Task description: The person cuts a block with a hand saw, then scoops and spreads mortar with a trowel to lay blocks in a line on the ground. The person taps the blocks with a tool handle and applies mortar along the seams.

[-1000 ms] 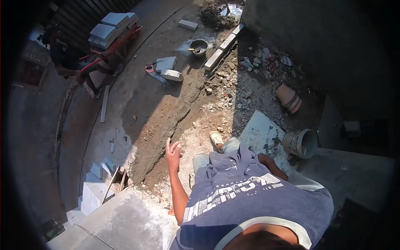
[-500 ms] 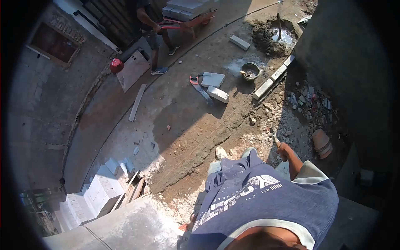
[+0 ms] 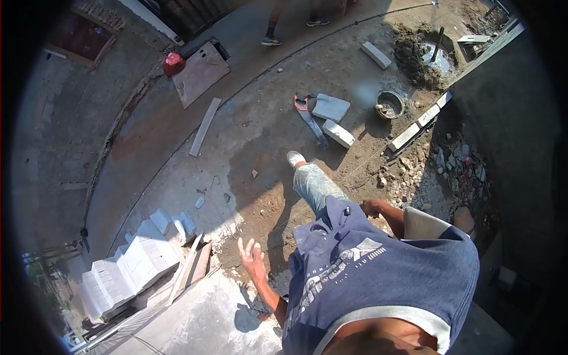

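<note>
My left hand (image 3: 252, 258) is held out over the ground at my side, fingers spread, with nothing in it. Close against the front of my blue shirt, my right hand (image 3: 373, 207) has its fingers curled. The shirt partly covers it, and I cannot tell what it holds. A small dark piece (image 3: 348, 210) shows just left of that hand, against the shirt. Ahead of my stepping foot lie a handsaw (image 3: 310, 121) with an orange-and-black handle, a pale flat block (image 3: 331, 107) and a narrower block (image 3: 338, 134).
A bucket (image 3: 390, 105) stands beside a row of laid blocks (image 3: 419, 125). Rubble (image 3: 455, 160) lies along the right wall. Stacked white blocks (image 3: 139, 263) and planks (image 3: 186, 269) are at lower left. Another person's legs (image 3: 273, 26) show at the top, near a hose (image 3: 284, 62).
I have stepped forward with one leg. My left hand has swung up into view, and my right hand has drawn in towards my shirt. The other person and wheelbarrow have shifted right and mostly out of view.
</note>
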The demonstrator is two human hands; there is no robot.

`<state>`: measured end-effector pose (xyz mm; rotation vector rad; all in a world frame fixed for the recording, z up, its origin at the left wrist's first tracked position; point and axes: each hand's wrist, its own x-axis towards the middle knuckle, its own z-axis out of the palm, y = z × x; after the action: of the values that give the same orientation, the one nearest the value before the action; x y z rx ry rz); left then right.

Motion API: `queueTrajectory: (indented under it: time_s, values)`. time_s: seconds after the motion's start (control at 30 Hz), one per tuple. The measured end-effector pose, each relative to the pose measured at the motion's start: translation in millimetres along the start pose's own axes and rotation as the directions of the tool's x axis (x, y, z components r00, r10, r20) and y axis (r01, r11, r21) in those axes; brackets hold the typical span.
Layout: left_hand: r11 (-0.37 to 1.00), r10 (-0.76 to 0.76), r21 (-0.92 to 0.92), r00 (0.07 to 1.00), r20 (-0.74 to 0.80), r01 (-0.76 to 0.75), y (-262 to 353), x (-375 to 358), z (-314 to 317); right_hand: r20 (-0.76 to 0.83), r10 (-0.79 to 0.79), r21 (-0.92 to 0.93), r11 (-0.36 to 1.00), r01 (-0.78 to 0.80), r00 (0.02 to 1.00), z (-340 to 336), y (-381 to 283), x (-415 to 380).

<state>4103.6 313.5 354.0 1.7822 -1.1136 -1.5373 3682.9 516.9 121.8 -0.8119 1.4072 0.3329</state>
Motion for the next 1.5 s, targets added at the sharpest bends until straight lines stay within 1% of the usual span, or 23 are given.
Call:
queueTrajectory:
  time_s: [0.03, 0.1, 0.2, 0.27, 0.3, 0.37, 0.43, 0.5, 0.57, 0.7, 0.8, 0.83, 0.97, 1.07, 1.1, 1.13, 1.17, 1.2, 1.23, 1.27, 1.33, 1.43, 1.5]
  values:
    - [0.999, 0.023, 0.032, 0.999, -0.039, -0.022, 13.1, 18.4, -3.3, -0.001, 0.041, 0.084, 0.996, -0.041, 0.999, -19.0, 4.8, 37.4]
    - [0.993, 0.118, -0.015, 0.991, -0.057, -0.119, 65.8, 69.7, 11.7, -0.046, 0.165, -0.023, 0.986, -0.167, 0.985, -79.2, -33.1, 50.8]
    - [0.963, 0.24, -0.113, 0.969, -0.058, -0.245, 150.4, 184.4, 67.9, -0.211, 0.154, -0.084, 0.981, -0.175, 0.965, -172.3, -68.2, 103.3]
    - [0.958, 0.21, -0.206, 0.977, 0.028, -0.2, 183.6, 268.6, 110.0, -0.283, 0.087, 0.044, 0.996, -0.078, 0.955, -232.6, -63.3, 152.5]
    - [0.973, 0.146, -0.193, 0.984, 0.101, -0.125, 183.5, 295.3, 125.2, -0.258, 0.151, 0.302, 0.951, -0.069, 0.954, -264.5, -104.4, 97.1]
    - [0.981, -0.024, 0.191, 0.967, 0.254, -0.026, 167.0, 339.2, 136.1, -0.435, 0.243, 0.395, 0.917, -0.059, 0.867, -317.7, -160.5, 29.5]
    - [0.903, -0.185, 0.419, 0.968, 0.171, 0.099, 117.5, 388.9, 124.1, -0.591, 0.083, 0.461, 0.851, 0.251, 0.802, -351.8, -161.9, 27.8]
    - [0.922, -0.343, 0.226, 0.933, 0.106, 0.314, -9.6, 463.3, 73.0, -0.564, 0.198, 0.598, 0.768, 0.231, 0.801, -377.2, -185.6, -3.5]
    - [0.789, -0.482, 0.489, 0.869, 0.113, 0.373, 29.9, 483.2, 64.9, -0.557, 0.273, 0.676, 0.697, 0.237, 0.785, -387.3, -186.9, 7.2]
    - [0.638, -0.535, 0.714, 0.834, 0.14, 0.29, 107.8, 573.8, 69.4, -0.376, 0.471, 0.907, 0.361, 0.215, 0.798, -380.6, -196.8, 55.9]
    - [0.576, -0.517, 0.792, 0.841, 0.159, 0.205, 170.3, 662.6, 98.2, -0.175, 0.704, 0.967, 0.253, -0.013, 0.688, -359.7, -195.1, 149.3]
    - [0.553, -0.511, 0.815, 0.843, 0.168, 0.173, 190.8, 695.9, 109.2, -0.186, 0.739, 0.966, 0.258, -0.017, 0.647, -362.5, -209.0, 136.4]
    - [0.48, -0.429, 0.877, 0.872, 0.235, 0.0, 284.3, 839.6, 164.2, -0.025, 0.697, 0.965, 0.203, -0.163, 0.716, -353.5, -219.4, 179.2]
    - [0.446, -0.27, 0.861, 0.88, 0.39, -0.244, 376.9, 931.2, 266.3, -0.122, 0.812, 0.969, 0.221, -0.107, 0.571, -381.5, -272.5, 184.5]
    - [0.421, -0.193, 0.827, 0.854, 0.483, -0.373, 415.2, 947.2, 324.1, -0.088, 0.807, 0.977, 0.184, -0.107, 0.584, -408.2, -290.9, 172.0]
    - [0.371, -0.109, 0.778, 0.808, 0.579, -0.507, 462.2, 944.0, 391.9, 0.038, 0.714, 0.994, 0.045, -0.1, 0.699, -432.5, -309.5, 165.1]
    - [0.26, -0.01, 0.597, 0.617, 0.787, -0.759, 491.6, 964.8, 452.9, 0.128, 0.6, 0.992, -0.09, -0.093, 0.789, -458.3, -311.9, 156.7]
    - [0.323, 0.109, 0.326, 0.377, 0.92, -0.888, 516.8, 976.4, 525.5, 0.116, 0.613, 0.991, -0.127, -0.047, 0.781, -488.7, -325.1, 141.3]
    - [0.336, 0.074, 0.334, 0.378, 0.923, -0.881, 548.3, 957.7, 599.9, 0.11, 0.625, 0.987, -0.159, -0.012, 0.773, -513.8, -340.4, 129.0]
    - [0.19, 0.075, 0.293, 0.312, 0.947, -0.937, 592.2, 882.2, 660.9, 0.101, 0.638, 0.966, -0.246, 0.077, 0.763, -532.2, -350.0, 126.9]
    - [0.19, 0.059, 0.16, 0.174, 0.983, -0.969, 616.9, 859.7, 770.4, 0.079, 0.677, 0.986, -0.163, 0.044, 0.732, -545.9, -352.5, 173.8]
    - [0.277, 0.04, -0.001, 0.01, 0.999, -0.961, 617.5, 802.9, 880.6, 0.099, 0.597, 0.988, -0.157, -0.005, 0.796, -589.4, -348.2, 189.5]
    - [0.246, -0.071, 0.022, 0.005, 0.997, -0.969, 613.8, 778.4, 923.3, 0.114, 0.508, 0.99, -0.128, -0.056, 0.854, -622.6, -325.8, 186.6]
